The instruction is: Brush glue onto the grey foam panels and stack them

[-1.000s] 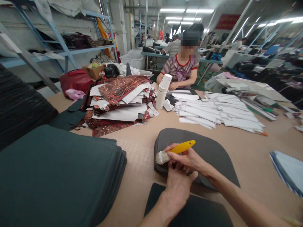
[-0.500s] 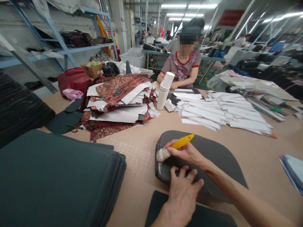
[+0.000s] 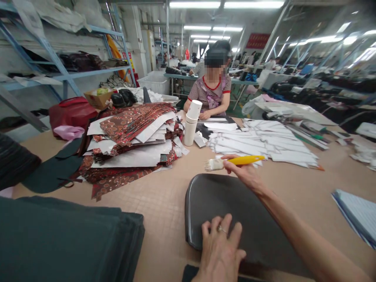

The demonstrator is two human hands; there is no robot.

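Note:
A paintbrush with a yellow handle (image 3: 246, 159) is gripped in my right hand (image 3: 239, 168), its pale, stiff bristles pointing left and raised above the far edge of a dark stack. That stack of dark grey cut pieces (image 3: 235, 199) has rounded corners, and a shiny wet-looking strip runs along its left edge. My left hand (image 3: 221, 244), with a ring on one finger, rests spread on top of the stack. Below it, partly hidden by my wrist, another dark piece (image 3: 188, 272) shows at the bottom edge.
A tall dark green pile (image 3: 67, 239) fills the lower left. Behind stand patterned red-brown pieces (image 3: 129, 129), stacked paper cups (image 3: 190, 131) and white strips (image 3: 261, 139). A co-worker (image 3: 210, 90) sits across the table. Papers (image 3: 357, 213) lie at right.
My right hand has lifted the brush off the stack's left edge and swung it up and right. My left hand stays on the stack. The camera view has tilted up and shifted.

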